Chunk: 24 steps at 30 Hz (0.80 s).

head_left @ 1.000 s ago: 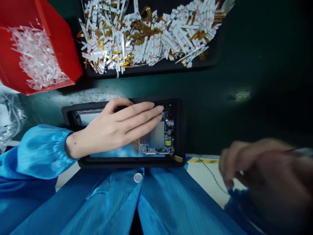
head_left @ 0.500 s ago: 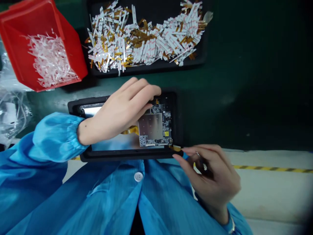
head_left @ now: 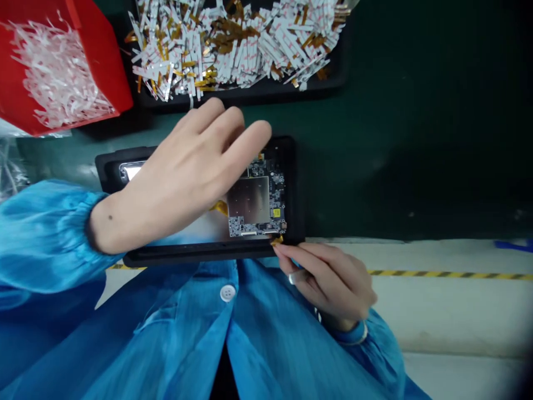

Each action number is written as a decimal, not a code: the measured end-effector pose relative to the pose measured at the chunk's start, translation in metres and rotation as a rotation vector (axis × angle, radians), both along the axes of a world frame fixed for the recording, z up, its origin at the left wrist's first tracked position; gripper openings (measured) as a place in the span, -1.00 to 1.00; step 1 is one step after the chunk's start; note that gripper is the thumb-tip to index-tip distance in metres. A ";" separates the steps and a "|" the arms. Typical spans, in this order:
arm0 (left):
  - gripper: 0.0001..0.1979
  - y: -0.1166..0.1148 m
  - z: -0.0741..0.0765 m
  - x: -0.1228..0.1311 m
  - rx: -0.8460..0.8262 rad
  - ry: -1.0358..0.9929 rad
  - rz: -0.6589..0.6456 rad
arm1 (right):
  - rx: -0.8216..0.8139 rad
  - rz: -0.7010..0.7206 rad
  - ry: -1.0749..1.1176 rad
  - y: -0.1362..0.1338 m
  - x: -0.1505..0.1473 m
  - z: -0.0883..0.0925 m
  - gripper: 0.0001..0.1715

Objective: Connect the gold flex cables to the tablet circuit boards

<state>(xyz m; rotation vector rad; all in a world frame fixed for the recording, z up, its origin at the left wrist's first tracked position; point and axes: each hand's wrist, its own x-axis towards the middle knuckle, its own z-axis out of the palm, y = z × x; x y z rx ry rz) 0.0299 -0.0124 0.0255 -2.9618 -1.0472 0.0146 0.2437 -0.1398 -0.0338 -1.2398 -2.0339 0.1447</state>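
Ribbon end [head_left: 277, 240] at R fingertips [head_left: 283, 250], nr PCB [head_left: 249, 201]

Electronics workshop with circuit board [head_left: 255, 201]

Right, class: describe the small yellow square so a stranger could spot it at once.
Beyond the blue coat lies a black frame with a circuit board at its right end. Just right of the silver plate, near its lower right corner, sits the yellow square, bright among grey parts.
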 end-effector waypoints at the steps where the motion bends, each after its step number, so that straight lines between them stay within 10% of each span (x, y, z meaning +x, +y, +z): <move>1: -0.73 -0.004 0.001 0.002 -0.018 -0.045 -0.021 | 0.033 0.024 -0.035 0.002 0.001 0.002 -0.80; 8: -0.92 -0.025 -0.015 0.018 -0.276 -0.254 -0.240 | 0.052 0.109 -0.148 0.008 0.007 0.010 -0.90; 24: -0.95 -0.015 -0.013 -0.006 -0.702 -0.514 0.000 | 0.021 0.247 -0.188 0.011 0.010 0.015 -0.84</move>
